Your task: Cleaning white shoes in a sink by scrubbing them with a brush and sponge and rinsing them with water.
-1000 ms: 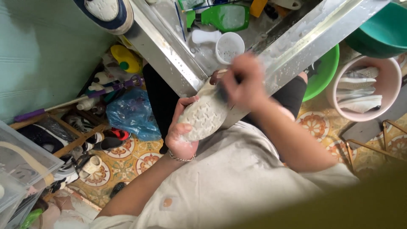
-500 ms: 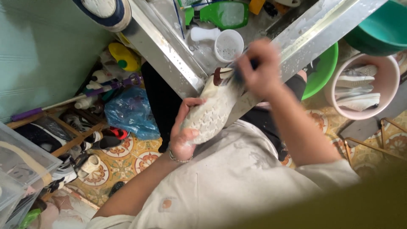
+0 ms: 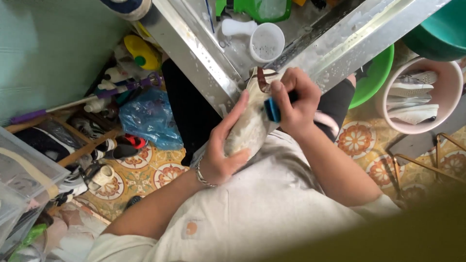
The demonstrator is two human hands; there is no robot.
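Left hand: our left hand [image 3: 228, 153] is cupped under the pale shoe [image 3: 250, 121], fingers wrapped round its side and clamped on it, bracelet at the wrist.

Right hand: our right hand [image 3: 293, 104] is closed tight around a blue brush [image 3: 272, 109], pressed against the upper part of the shoe.

Where the shoe is: held up in the air over our lap, toe end pointing at the corner of the steel sink [image 3: 194, 43], touching nothing but our two hands and the brush.

Around us: white plastic cup [image 3: 267, 41] sitting inside the sink, a green basin [image 3: 371, 77] just beside our knee, a pink tub [image 3: 451, 87] with more pale shoes in it off to the right, blue plastic bag [image 3: 148, 116] and a heap of shoes on the patterned floor to the left.

What could go wrong, grip: the shoe looks wet and we're only holding it from one side, so we reckon a hard push from the brush could twist it out of the left palm and drop it on the floor or into our lap.

What could go wrong, knuckles: the sink edge is really near the toe, so a long stroke might bang our fingers on the metal.

What could go wrong, mess: splashes will probably land on our light shirt, since the shoe hangs right over it.
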